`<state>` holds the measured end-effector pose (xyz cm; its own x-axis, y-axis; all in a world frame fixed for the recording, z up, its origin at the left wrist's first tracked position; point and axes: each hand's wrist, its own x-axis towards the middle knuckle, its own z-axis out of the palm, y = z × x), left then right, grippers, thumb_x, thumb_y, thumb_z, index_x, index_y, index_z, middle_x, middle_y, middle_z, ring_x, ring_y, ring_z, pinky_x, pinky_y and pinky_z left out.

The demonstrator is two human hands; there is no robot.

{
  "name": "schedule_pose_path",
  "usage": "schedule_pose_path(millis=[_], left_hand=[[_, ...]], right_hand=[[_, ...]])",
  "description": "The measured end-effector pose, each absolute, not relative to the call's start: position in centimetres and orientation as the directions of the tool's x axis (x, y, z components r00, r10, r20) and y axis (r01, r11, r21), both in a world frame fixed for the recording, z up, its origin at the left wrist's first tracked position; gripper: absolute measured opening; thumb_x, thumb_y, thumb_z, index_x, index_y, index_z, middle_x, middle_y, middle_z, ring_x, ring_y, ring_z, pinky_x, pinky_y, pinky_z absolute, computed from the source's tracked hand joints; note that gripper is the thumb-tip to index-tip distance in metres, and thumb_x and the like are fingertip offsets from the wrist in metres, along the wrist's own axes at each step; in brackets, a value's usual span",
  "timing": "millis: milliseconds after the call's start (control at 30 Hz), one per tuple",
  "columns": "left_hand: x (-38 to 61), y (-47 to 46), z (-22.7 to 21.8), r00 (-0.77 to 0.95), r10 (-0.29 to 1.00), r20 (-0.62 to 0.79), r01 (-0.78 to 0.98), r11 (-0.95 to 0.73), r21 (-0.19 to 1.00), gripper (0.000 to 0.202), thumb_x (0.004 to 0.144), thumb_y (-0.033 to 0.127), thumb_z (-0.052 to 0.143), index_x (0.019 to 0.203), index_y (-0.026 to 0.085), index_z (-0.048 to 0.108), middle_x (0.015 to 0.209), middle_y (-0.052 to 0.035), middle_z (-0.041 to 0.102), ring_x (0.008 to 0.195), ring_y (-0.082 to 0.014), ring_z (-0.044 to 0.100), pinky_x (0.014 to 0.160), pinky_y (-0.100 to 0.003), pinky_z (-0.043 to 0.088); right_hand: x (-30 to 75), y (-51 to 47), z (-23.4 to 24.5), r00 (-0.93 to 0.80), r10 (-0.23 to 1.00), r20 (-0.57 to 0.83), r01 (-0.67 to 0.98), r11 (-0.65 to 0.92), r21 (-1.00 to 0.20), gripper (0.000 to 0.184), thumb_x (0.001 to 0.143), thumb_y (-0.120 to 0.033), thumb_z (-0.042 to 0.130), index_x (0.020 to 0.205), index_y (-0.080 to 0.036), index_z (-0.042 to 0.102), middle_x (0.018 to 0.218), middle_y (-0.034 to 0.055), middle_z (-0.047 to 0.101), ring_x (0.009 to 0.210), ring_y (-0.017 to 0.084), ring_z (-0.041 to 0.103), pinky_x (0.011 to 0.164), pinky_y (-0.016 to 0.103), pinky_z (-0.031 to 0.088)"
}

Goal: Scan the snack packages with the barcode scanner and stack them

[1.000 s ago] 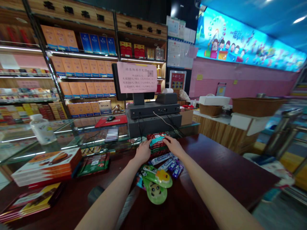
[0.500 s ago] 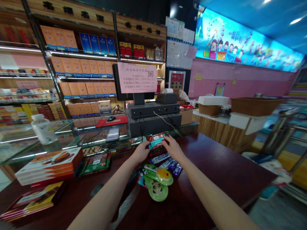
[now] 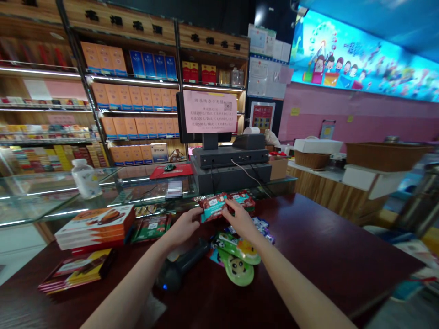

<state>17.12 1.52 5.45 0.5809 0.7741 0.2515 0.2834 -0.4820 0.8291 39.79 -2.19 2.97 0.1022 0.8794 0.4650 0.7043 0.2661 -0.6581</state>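
Observation:
Between my two hands is a red-brown and teal snack packet (image 3: 213,209), held just above the far part of the dark counter. My left hand (image 3: 187,224) pinches its left edge, and my right hand (image 3: 240,218) grips its right edge. Behind my right hand lies a second packet (image 3: 245,199) of the same colours. Small blue-and-white wrapped bars (image 3: 263,226) lie partly hidden beyond my right wrist. Nearer to me, between the forearms, are green panda-faced packages (image 3: 239,269). A dark handheld barcode scanner (image 3: 183,265) with a blue light rests beside my left forearm.
Stacked orange-and-white boxes (image 3: 96,228), yellow-and-maroon packets (image 3: 77,274) and green packets (image 3: 151,228) occupy the left. A plastic bottle (image 3: 85,180) stands on the glass case. Straight ahead is a cash register (image 3: 233,157) with a pink sign (image 3: 211,112).
The view has swung left, bringing the scanner into clear sight. Both hands have shifted left with the front packet, and the similar packet behind it now shows at the right.

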Motion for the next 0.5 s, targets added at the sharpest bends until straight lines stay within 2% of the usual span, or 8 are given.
schedule_pose_path(millis=[167, 367, 500], left_hand=[[12.9, 1.1, 5.6, 0.488, 0.847, 0.211, 0.317, -0.397, 0.862, 0.058, 0.064, 0.015, 0.053, 0.119, 0.019, 0.068, 0.112, -0.0041, 0.074, 0.113, -0.0234, 0.064, 0.102, -0.035, 0.048], [8.9, 1.6, 4.8, 0.396, 0.874, 0.28, 0.199, -0.379, 0.904, 0.058, 0.06, 0.017, 0.054, 0.116, 0.018, 0.069, 0.12, -0.0049, 0.073, 0.117, -0.0251, 0.065, 0.103, -0.041, 0.05], [7.0, 1.6, 3.4, 0.305, 0.906, 0.294, 0.225, -0.368, 0.902, 0.058, 0.065, 0.024, 0.057, 0.122, 0.015, 0.067, 0.122, -0.008, 0.072, 0.116, -0.0258, 0.066, 0.1, -0.042, 0.053]], right_hand=[[36.1, -2.0, 2.9, 0.051, 0.886, 0.461, 0.672, 0.311, -0.672, 0.055, 0.086, -0.025, 0.059, 0.14, -0.014, 0.057, 0.146, 0.0149, 0.055, 0.143, 0.028, 0.042, 0.12, 0.047, 0.03], [32.5, -1.6, 2.3, 0.015, 0.888, 0.459, 0.619, 0.352, -0.702, 0.055, 0.084, -0.022, 0.059, 0.139, -0.019, 0.059, 0.145, 0.0114, 0.057, 0.142, 0.027, 0.043, 0.121, 0.047, 0.031], [30.9, -1.1, 1.5, -0.007, 0.886, 0.464, 0.588, 0.379, -0.714, 0.058, 0.083, -0.019, 0.059, 0.141, -0.022, 0.057, 0.147, 0.0101, 0.055, 0.143, 0.026, 0.043, 0.121, 0.048, 0.031]])
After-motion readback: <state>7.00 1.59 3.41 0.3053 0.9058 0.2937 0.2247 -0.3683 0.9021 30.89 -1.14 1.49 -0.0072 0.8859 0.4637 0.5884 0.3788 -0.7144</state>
